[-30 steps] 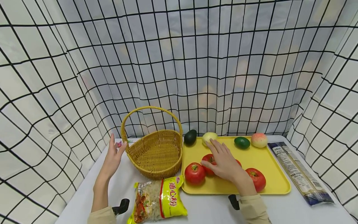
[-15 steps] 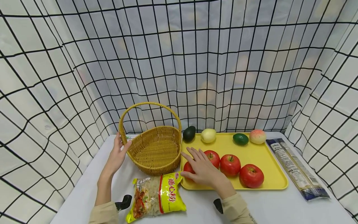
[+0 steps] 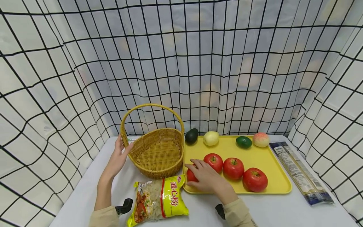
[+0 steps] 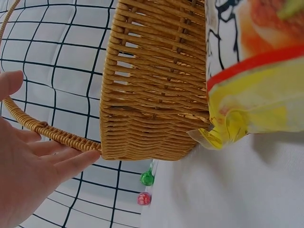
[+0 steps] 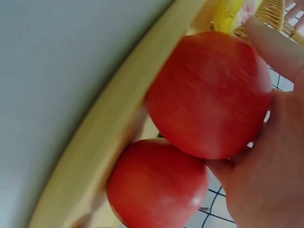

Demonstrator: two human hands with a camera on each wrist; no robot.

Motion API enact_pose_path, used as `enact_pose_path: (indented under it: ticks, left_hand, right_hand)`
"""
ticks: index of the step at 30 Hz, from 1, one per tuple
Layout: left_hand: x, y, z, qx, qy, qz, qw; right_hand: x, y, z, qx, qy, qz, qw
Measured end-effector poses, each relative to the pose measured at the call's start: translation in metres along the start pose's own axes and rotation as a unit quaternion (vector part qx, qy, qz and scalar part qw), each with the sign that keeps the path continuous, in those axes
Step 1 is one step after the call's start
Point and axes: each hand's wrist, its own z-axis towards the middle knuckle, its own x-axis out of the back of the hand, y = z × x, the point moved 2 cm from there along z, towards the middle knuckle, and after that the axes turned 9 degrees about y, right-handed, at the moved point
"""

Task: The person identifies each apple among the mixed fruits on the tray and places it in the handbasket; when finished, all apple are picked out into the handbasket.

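Observation:
Over the left end of the yellow tray (image 3: pixel 275 176), my right hand (image 3: pixel 210 178) grips the leftmost red apple (image 3: pixel 191 176). In the right wrist view, thumb and palm lie around this apple (image 5: pixel 209 95), and its far side is hidden. Another apple (image 5: pixel 156 183) sits right against it. My left hand (image 3: pixel 115 160) is at the left foot of the arched handle (image 3: pixel 153 104) of the wicker basket (image 3: pixel 161 171). Seen from the left wrist, straight fingers (image 4: pixel 71 164) lie along the handle, while the thumb (image 4: pixel 9 83) stands apart from it.
Further red apples (image 3: pixel 233 168) lie along the tray's front. Behind them are an avocado (image 3: pixel 191 136), a pale yellow fruit (image 3: pixel 211 138), a green fruit (image 3: pixel 244 142) and a peach (image 3: pixel 261 139). A pasta bag (image 3: pixel 160 200) lies before the basket, a long packet (image 3: pixel 301 173) right of the tray.
My right hand has moved left and down from above the middle apples onto the leftmost one. My left hand has come in to the basket handle. The fruit has not moved.

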Motion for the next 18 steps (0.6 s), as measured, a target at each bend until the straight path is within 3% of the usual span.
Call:
enact_pose_path:
  ticks: [8,18]
  left_hand:
    - [-0.0012,0.0037,-0.002,-0.006,0.006,0.0,1.0]
    - [-0.0008,0.0081,-0.0037,-0.008,0.008,0.005,0.9999]
  right_hand:
    - [0.0065,-0.004,-0.0063,-0.004,-0.039,-0.004,0.9992]
    - [0.0063,-0.0056,-0.0083,-0.004,-0.04,-0.014,0.9991]
